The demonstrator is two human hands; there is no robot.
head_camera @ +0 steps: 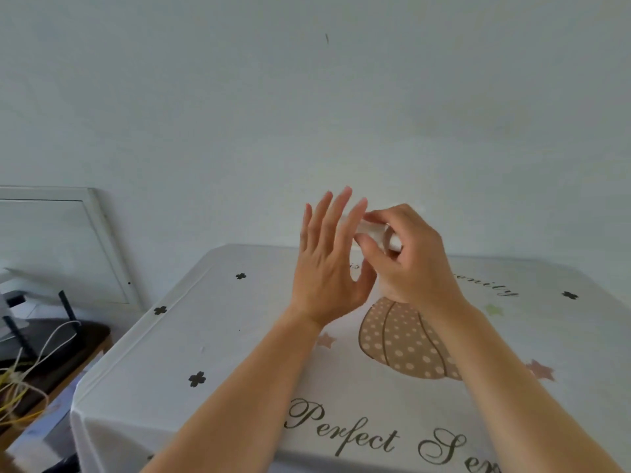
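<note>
Both my hands are raised above the table (211,339), in front of the pale wall. My right hand (413,254) has its fingers curled round a small white, partly clear cylinder-shaped object (379,233), which points left. My left hand (327,264) is held up beside it with its fingers straight and spread. Its palm faces the object's left end, and its fingertips lie close to that end. Much of the object is hidden by my right fingers, so I cannot tell what it is.
The table wears a white cloth printed with black clovers (197,379), a dotted pumpkin (399,339) and script lettering. At the left stand a white framed panel (65,244) leaning on the wall, a dark side table (68,353), a black router antenna (69,307) and yellow-white cables (20,387).
</note>
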